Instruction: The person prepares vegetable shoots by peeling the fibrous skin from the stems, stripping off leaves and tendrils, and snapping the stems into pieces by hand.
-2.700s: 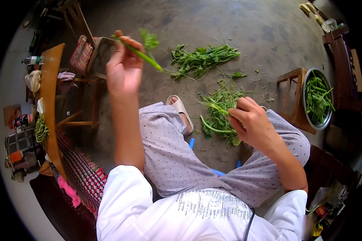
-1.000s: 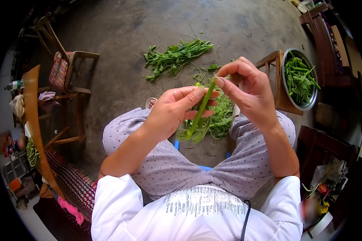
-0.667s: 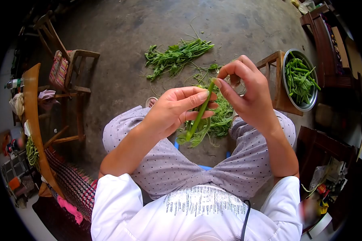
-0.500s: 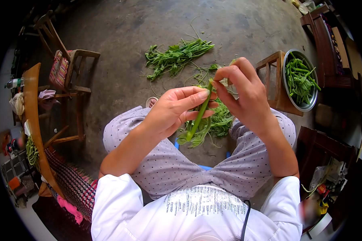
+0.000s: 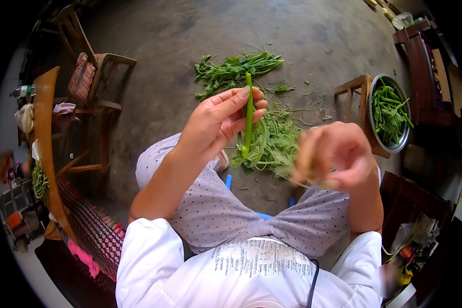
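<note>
My left hand [image 5: 218, 120] pinches a green stalk [image 5: 249, 115], which stands nearly upright between thumb and fingers. To its right and lower, my right hand [image 5: 336, 156] is smeared by motion, its fingers curled; a thin pale strand seems to trail from them, too blurred to be sure. Below and behind the stalk lies a loose heap of leafy scraps [image 5: 280, 133] on the floor. A bunch of leafy stems [image 5: 241, 66] lies farther off. At the right, a metal bowl [image 5: 405, 136] holds green stalks and leaves.
The bowl rests on a wooden stool [image 5: 367, 108]. A wooden chair [image 5: 102, 66] with a striped cushion stands at the left, beside a wooden tabletop edge [image 5: 46, 133]. Dark wooden furniture [image 5: 421, 66] is at the right. Blue stool parts [image 5: 228, 181] show between my knees.
My right hand has come away from the stalk's upper end and moved down and right. My left hand has risen slightly with the stalk, now more upright. The view has shifted a little.
</note>
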The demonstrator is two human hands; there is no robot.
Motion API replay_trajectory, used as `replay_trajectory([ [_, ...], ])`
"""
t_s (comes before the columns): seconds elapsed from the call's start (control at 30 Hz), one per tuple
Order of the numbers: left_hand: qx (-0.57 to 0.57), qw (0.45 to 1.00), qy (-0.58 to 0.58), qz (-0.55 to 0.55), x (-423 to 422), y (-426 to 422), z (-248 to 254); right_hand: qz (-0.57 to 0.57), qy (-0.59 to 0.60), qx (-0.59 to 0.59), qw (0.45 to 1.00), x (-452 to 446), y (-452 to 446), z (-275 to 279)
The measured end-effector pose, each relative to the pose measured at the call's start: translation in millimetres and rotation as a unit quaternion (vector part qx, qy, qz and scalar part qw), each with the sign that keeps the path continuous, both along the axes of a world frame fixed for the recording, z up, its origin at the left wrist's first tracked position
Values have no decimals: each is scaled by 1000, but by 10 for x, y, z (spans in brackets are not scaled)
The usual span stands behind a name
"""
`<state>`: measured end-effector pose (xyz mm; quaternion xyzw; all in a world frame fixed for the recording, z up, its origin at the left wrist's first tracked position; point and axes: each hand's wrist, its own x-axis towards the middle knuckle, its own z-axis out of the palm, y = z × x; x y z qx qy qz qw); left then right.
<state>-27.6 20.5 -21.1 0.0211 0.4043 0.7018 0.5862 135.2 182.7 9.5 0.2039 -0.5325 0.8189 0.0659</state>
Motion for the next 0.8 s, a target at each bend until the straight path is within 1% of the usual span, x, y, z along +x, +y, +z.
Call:
replay_trajectory([
  [0.07,2,1000,10,6,-13,-12,1,69,33,-150,986,56,76,-16],
  [0.13,-17,996,88,-2,12,-16,19,-27,27,-206,978,91,99,-20],
  [0.17,-17,996,87,-3,37,-16,19,-70,-17,-157,985,101,160,-34],
  [0.23,-4,992,130,0,99,-9,20,-147,-128,-44,980,68,200,-19],
  [0.3,-11,988,151,-9,138,-5,16,-218,-231,62,946,18,147,-36],
  [0.33,-19,985,173,-16,157,-6,12,-243,-247,79,935,-12,93,-54],
  [0.4,-14,981,191,-20,203,-2,6,-281,-204,94,933,-82,-12,-102],
  [0.43,-10,977,210,-23,222,3,3,-282,-206,95,932,-102,-41,-129],
  [0.47,-10,978,209,-24,236,8,5,-321,-171,143,920,-117,-61,-156],
  [0.5,2,972,234,-30,246,14,13,-359,-135,191,903,-129,-75,-169],
  [0.53,14,965,259,-36,255,19,15,-360,-136,191,903,-141,-86,-165],
  [0.6,19,960,277,-35,279,29,-8,-406,-89,276,867,-163,-98,-149],
  [0.67,24,955,295,-34,285,36,-9,-412,-82,299,857,-177,-97,-150],
  [0.77,13,955,293,-48,280,39,0,-419,-74,343,837,-176,-107,-112],
  [0.8,15,960,274,-54,275,35,3,-420,-71,365,828,-177,-110,-92],
])
